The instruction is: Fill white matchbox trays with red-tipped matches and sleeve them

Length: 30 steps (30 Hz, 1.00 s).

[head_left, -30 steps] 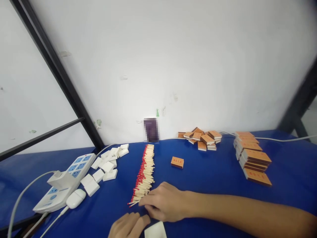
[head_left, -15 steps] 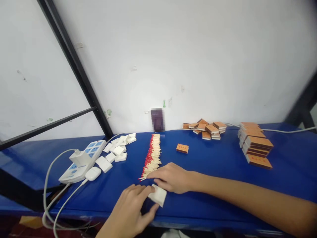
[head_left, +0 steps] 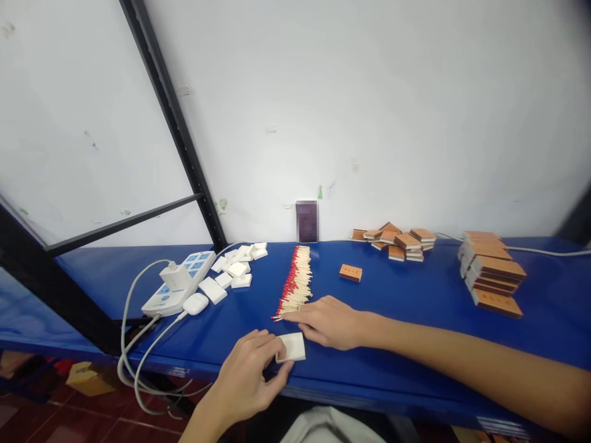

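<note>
My left hand (head_left: 248, 369) grips a white inner matchbox tray (head_left: 292, 347) at the blue table's (head_left: 406, 301) near edge, thumb and fingers pinching its left side. My right hand (head_left: 325, 320) lies palm down just behind the tray, fingers curled at the near end of a long row of red-tipped matches (head_left: 296, 284). Whether it holds any matches is hidden under the fingers.
Several white trays (head_left: 233, 271) lie left of the matches beside a power strip (head_left: 178, 280) with a charger, cables and a white earbud case (head_left: 195, 303). One orange matchbox (head_left: 350, 272) sits alone; a heap (head_left: 397, 241) and a stack (head_left: 492, 278) of orange boxes stand at right.
The view tilted down and back. My left hand came forward and took hold of the white tray, now lying flat. My right hand stayed at the near end of the matches.
</note>
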{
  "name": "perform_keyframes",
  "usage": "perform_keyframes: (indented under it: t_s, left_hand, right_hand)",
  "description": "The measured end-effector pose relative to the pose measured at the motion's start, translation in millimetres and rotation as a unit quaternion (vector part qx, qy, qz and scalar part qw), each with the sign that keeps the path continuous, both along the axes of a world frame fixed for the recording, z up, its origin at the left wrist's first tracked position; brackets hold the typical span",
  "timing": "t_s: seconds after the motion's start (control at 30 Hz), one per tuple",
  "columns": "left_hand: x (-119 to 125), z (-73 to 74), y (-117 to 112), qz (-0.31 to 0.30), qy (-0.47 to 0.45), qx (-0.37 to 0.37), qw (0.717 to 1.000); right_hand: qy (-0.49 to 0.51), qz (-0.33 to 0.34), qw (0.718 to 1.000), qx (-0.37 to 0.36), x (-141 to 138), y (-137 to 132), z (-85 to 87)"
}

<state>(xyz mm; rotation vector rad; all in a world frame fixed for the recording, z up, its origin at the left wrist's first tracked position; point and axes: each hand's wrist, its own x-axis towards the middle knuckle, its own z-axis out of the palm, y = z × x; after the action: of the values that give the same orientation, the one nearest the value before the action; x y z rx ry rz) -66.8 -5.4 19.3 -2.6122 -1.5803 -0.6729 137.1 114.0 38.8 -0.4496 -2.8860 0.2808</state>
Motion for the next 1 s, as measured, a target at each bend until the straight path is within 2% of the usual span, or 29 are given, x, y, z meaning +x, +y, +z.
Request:
perform_keyframes:
  t_s: [0.2, 0.33, 0.53, 0.77, 1.0]
  left_hand:
    - [-1, -9.5, -2, -0.008, -0.006, 0.064, 0.998]
    - [0, -12.4, -2, 0.013, -0.007, 0.12, 0.993]
    - [0, -11.7, 1, 0.069, 0.038, 0.125, 0.989]
    - [2, -17.5, 3, 0.114, 0.051, 0.144, 0.982]
    - [6, -15.5, 1, 0.116, 0.036, 0.136, 0.983]
  right_hand:
    - [0.003, 0.006, 1.0, 0.004, 0, 2, -4.3]
    - [0.034, 0.018, 0.999, -0.009, 3, 6, -11.8]
    - [0.075, 0.025, 0.997, -0.023, 4, 8, -16.5]
    - [0.133, -0.035, 0.99, -0.005, 4, 3, -16.5]
    - [0.124, 0.017, 0.991, -0.044, 5, 6, -15.9]
